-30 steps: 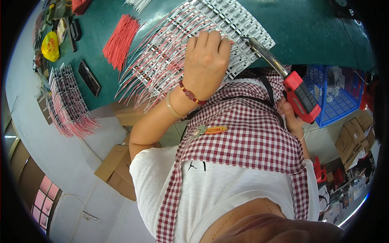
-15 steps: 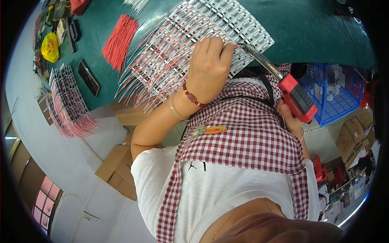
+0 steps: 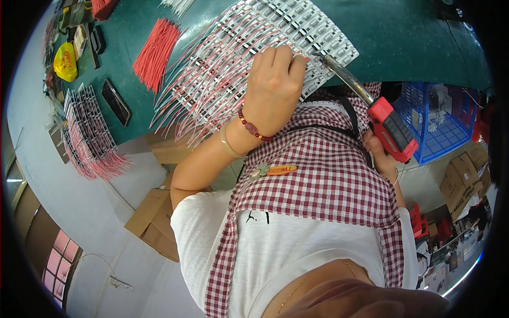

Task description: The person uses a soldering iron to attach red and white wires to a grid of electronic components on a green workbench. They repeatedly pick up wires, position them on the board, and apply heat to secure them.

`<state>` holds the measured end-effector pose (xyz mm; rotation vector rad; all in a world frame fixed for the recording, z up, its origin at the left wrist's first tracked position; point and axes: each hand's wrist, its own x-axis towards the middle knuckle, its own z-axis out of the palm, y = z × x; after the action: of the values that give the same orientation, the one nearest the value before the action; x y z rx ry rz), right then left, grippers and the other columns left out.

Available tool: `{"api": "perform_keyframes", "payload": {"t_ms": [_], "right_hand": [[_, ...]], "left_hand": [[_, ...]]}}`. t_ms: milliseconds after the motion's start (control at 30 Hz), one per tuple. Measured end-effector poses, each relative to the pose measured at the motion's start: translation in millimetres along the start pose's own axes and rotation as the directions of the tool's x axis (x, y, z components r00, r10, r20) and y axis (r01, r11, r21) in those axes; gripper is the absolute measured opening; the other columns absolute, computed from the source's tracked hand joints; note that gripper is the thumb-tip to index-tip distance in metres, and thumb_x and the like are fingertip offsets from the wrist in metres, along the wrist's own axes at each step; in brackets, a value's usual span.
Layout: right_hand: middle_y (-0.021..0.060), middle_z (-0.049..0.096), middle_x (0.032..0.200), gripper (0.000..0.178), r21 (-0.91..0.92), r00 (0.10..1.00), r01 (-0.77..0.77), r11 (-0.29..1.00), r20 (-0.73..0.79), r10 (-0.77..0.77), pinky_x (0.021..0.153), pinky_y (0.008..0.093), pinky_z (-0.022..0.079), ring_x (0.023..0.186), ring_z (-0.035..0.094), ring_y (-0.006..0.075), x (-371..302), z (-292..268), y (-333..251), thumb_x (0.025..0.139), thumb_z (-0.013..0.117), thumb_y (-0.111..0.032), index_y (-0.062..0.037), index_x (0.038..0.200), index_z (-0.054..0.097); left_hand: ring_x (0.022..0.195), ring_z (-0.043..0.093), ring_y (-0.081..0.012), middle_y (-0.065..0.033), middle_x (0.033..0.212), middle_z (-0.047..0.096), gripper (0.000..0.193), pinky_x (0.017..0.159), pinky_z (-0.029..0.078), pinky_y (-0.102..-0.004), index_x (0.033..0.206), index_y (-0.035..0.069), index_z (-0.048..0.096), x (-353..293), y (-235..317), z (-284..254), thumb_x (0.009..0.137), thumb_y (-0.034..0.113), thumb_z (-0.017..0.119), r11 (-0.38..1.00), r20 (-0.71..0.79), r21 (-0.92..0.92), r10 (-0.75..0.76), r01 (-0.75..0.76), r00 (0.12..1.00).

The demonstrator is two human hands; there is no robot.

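Note:
My left hand (image 3: 274,87) is closed in a pinch over a panel of small grey-white modules (image 3: 318,40). The short red end of a wire (image 3: 307,59) shows at its fingertips; the rest is hidden behind the hand. Many thin red and white wires (image 3: 212,69) fan out leftward from the panel's rows. My right hand (image 3: 379,153) grips a red and black soldering iron (image 3: 391,130) from below. The iron's metal barrel slants up to the left, and its tip lies close to the left fingertips, over the panel.
On the green table (image 3: 403,47) a bundle of red wires (image 3: 155,55) lies left of the panel. Farther left are a phone (image 3: 116,102), a yellow packet (image 3: 66,62) and a stack of wired panels (image 3: 90,127). A blue crate (image 3: 445,135) stands at right, cardboard boxes (image 3: 154,220) below.
The soldering iron's handle has shifted slightly right and down, and its tip moved slightly up. My left hand has risen a little, still in its pinch.

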<state>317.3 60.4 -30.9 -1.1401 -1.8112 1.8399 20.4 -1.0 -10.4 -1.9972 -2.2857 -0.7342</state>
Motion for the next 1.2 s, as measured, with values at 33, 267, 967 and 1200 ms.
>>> {"api": "perform_keyframes", "payload": {"t_ms": [33, 267, 967, 1200], "right_hand": [[0.0081, 0.065, 0.094, 0.023, -0.022, 1.000, -0.005, 1.000, 0.006, 0.005, 0.078, 0.0302, 0.049, 0.086, 0.061, 0.0166, 0, -1, 2, 0.084, 0.065, -0.005, 0.0018, 0.105, 0.062], [0.0068, 0.064, 0.091, 0.021, 0.121, 1.000, -0.004, 0.993, -0.009, 0.005, 0.073, 0.0279, 0.049, 0.080, 0.059, 0.0141, 2, -1, -3, 0.084, 0.063, -0.003, 0.0025, 0.104, 0.062], [0.0060, 0.064, 0.091, 0.021, 0.044, 1.000, 0.015, 0.999, 0.025, -0.016, 0.075, 0.0288, 0.048, 0.082, 0.059, 0.0145, -3, -2, 1, 0.083, 0.065, -0.005, 0.0011, 0.104, 0.062], [0.0074, 0.065, 0.091, 0.019, -0.173, 0.996, 0.071, 0.982, 0.073, -0.059, 0.072, 0.0293, 0.049, 0.082, 0.062, 0.0154, -4, -7, 11, 0.083, 0.065, -0.007, 0.0001, 0.101, 0.063]], "left_hand": [[0.067, 0.049, -0.0238, -0.0074, 0.073, 0.046, 0.010, 0.060, 0.040, -0.0342, 0.084, 0.003, 0.062, 0, 1, -1, 0.074, 0.002, 0.064, 1.000, 0.000, 0.000, -0.005, 0.005, 1.000], [0.073, 0.050, -0.0255, -0.0085, 0.074, 0.047, 0.005, 0.065, 0.040, -0.0369, 0.074, 0.004, 0.055, -8, 2, -55, 0.069, 0.003, 0.059, 0.992, 0.129, 0.077, -0.112, 0.103, 0.985], [0.069, 0.049, -0.0213, -0.0047, 0.072, 0.048, 0.023, 0.060, 0.041, -0.0334, 0.088, 0.007, 0.067, -7, 11, 3, 0.067, -0.002, 0.066, 0.997, -0.075, -0.070, -0.042, 0.037, 0.996], [0.068, 0.049, -0.0216, -0.0050, 0.072, 0.048, 0.020, 0.061, 0.041, -0.0337, 0.087, 0.007, 0.067, -7, 12, 4, 0.069, -0.002, 0.067, 0.997, -0.071, -0.058, -0.054, 0.050, 0.996]]}}
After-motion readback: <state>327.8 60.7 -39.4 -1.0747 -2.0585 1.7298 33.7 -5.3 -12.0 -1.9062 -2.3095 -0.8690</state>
